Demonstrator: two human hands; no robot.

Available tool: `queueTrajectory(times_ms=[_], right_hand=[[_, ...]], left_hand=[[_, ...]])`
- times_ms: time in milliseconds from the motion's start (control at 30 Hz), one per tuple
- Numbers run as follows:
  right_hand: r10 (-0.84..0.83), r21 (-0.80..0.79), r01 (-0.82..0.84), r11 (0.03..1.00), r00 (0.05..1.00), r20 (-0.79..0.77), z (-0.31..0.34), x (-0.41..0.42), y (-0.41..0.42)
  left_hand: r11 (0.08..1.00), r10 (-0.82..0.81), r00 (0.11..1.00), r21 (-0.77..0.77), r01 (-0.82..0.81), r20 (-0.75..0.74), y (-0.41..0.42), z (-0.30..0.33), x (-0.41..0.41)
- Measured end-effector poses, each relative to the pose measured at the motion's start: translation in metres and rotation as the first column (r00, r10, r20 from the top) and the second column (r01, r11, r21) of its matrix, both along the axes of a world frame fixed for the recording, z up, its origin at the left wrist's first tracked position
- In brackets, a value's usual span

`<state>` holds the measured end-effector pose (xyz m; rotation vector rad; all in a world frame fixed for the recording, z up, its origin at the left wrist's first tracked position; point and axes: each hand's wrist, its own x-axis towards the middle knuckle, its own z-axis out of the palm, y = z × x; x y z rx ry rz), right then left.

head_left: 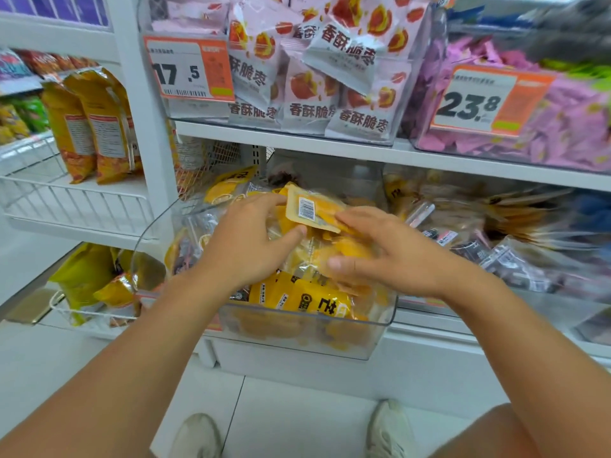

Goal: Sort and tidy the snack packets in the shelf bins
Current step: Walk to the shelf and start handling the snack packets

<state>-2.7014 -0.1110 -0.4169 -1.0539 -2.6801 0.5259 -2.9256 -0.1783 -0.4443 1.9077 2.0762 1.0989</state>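
— While both hands sit at frame centre, what are they gripping?

— I see my left hand point(246, 241) curled round a yellow packet point(312, 209), thumb pressed under its barcode side. My right hand point(380, 251) pinches the same packet's right edge, with more yellow packets bunched under its palm.

— Where's that packet?

— Raised just above the clear bin point(304, 328) at lower centre, which holds more yellow packets point(310, 300).

— Around it?

— Pink-and-white packets point(314, 61) fill a bin at top centre behind a 17.5 price tag point(188, 69); a 23.8 price tag point(486, 100) fronts purple packets point(568, 127) at upper right. That side is blurred.
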Motion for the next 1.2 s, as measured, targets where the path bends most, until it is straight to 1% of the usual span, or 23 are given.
queueTrajectory(times_ms=[67, 100, 167, 233, 267, 333, 367, 467, 533, 600, 667, 733, 767, 833, 900, 1000, 1033, 1067, 1100, 1133, 1200], right_hand=[[0.024, -0.02, -0.023, 1.0, 0.998, 0.054, 0.001, 0.004, -0.003], [0.033, -0.013, -0.032, 0.999, 0.996, 0.078, 0.002, 0.005, -0.004], [0.064, -0.02, -0.061, 0.998, 0.985, 0.159, 0.005, 0.004, -0.006], [0.044, 0.005, -0.046, 0.999, 0.97, 0.239, 0.006, 0.002, -0.006], [0.018, 0.044, -0.028, 0.999, 0.976, 0.216, 0.007, 0.001, -0.005], [-0.026, 0.118, 0.013, 0.993, 0.993, 0.115, 0.009, -0.002, -0.002], [-0.044, 0.159, 0.027, 0.987, 0.994, 0.102, 0.01, -0.005, -0.003], [-0.121, 0.315, 0.054, 0.948, 0.973, 0.199, 0.001, -0.024, -0.014], [-0.183, 0.395, 0.092, 0.914, 0.962, 0.2, -0.005, -0.036, -0.02], [-0.234, 0.45, 0.145, 0.881, 0.961, 0.149, -0.004, -0.04, -0.018], [-0.275, 0.494, 0.176, 0.851, 0.952, 0.134, -0.002, -0.04, -0.012], [-0.279, 0.517, 0.188, 0.835, 0.955, 0.104, -0.002, -0.038, -0.007], [-0.269, 0.516, 0.207, 0.831, 0.962, 0.048, -0.002, -0.036, -0.005], [-0.223, 0.478, 0.254, 0.841, 0.967, -0.121, 0.001, -0.026, -0.001], [-0.145, 0.411, 0.259, 0.874, 0.947, -0.288, 0.003, -0.009, -0.001], [-0.055, 0.322, 0.239, 0.916, 0.87, -0.49, 0.005, 0.015, -0.02], [-0.054, 0.273, 0.246, 0.93, 0.827, -0.559, 0.005, 0.022, -0.023], [-0.074, 0.18, 0.24, 0.954, 0.769, -0.635, 0.006, 0.028, -0.024], [-0.105, 0.054, 0.205, 0.977, 0.693, -0.713, 0.007, 0.034, -0.022], [-0.143, -0.067, 0.145, 0.987, 0.609, -0.78, 0.008, 0.039, -0.02], [-0.24, -0.265, 0.009, 0.964, 0.454, -0.858, 0.011, 0.049, -0.019]], left_hand=[[0.999, 0.025, 0.996, 0.043, -0.029, 0.088, -0.001, -0.001, 0.007], [0.998, 0.028, 0.995, 0.054, -0.034, 0.095, -0.003, -0.002, 0.009], [0.998, 0.032, 0.997, 0.049, -0.036, 0.07, -0.007, -0.005, 0.012], [0.998, 0.041, 0.998, 0.043, -0.043, 0.049, -0.01, -0.007, 0.014], [0.998, 0.037, 0.999, 0.039, -0.038, 0.029, -0.011, -0.007, 0.015], [1.0, 0.008, 0.999, 0.021, -0.007, -0.032, -0.011, -0.006, 0.018], [1.0, 0.0, 0.998, 0.008, 0.001, -0.058, -0.01, -0.006, 0.019], [1.0, 0.013, 0.99, -0.011, -0.014, -0.143, -0.008, -0.006, 0.021], [0.999, 0.021, 0.983, -0.02, -0.025, -0.185, -0.007, -0.006, 0.021], [1.0, 0.009, 0.981, -0.019, -0.013, -0.196, -0.007, -0.006, 0.021], [1.0, -0.023, 0.98, -0.005, 0.022, -0.199, -0.008, -0.007, 0.019], [0.998, -0.053, 0.982, 0.016, 0.057, -0.181, -0.009, -0.008, 0.018], [0.997, -0.063, 0.984, 0.033, 0.069, -0.165, -0.009, -0.008, 0.018], [0.996, -0.068, 0.993, 0.051, 0.073, -0.099, -0.01, -0.007, 0.02], [0.997, -0.041, 0.998, 0.06, 0.043, -0.039, -0.009, -0.007, 0.02], [0.998, 0.002, 0.997, 0.069, 0.003, -0.072, -0.005, -0.003, 0.021], [0.997, 0.0, 0.998, 0.075, 0.005, -0.067, -0.004, -0.001, 0.022], [0.997, -0.005, 0.999, 0.079, 0.008, -0.046, -0.004, 0.001, 0.024], [0.996, -0.013, 1.0, 0.084, 0.014, -0.009, -0.005, 0.003, 0.026], [0.996, -0.029, 0.999, 0.087, 0.025, 0.044, -0.006, 0.006, 0.029], [0.99, -0.094, 0.978, 0.118, 0.072, 0.188, -0.007, 0.01, 0.038]])
